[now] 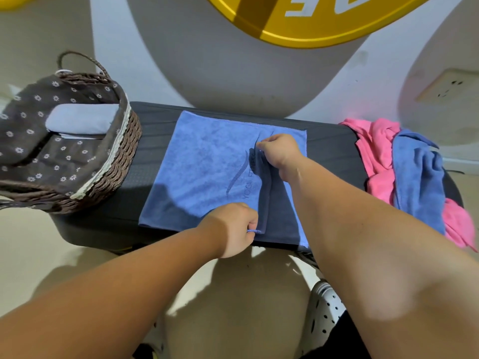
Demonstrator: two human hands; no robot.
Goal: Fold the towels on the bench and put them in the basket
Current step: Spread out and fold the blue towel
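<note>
- Left hand (234, 229) pinched the near edge of the blue towel (197, 172); right hand (280, 154) pinched its raised fold farther back
- Towel lay spread on the bench (155, 130); basket (108, 161) at its left end; crumpled towels (404, 172) right

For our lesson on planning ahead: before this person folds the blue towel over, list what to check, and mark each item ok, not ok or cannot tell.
1. Left hand pinches the blue towel at its near edge: ok.
2. Right hand pinches the same ridge farther back: ok.
3. Rest of the towel lies flat on the bench: ok.
4. Pile of unfolded towels lies apart from it: ok.
5. Basket has room beside the folded towel inside: ok.
6. Grip firm enough to lift: cannot tell.
</note>
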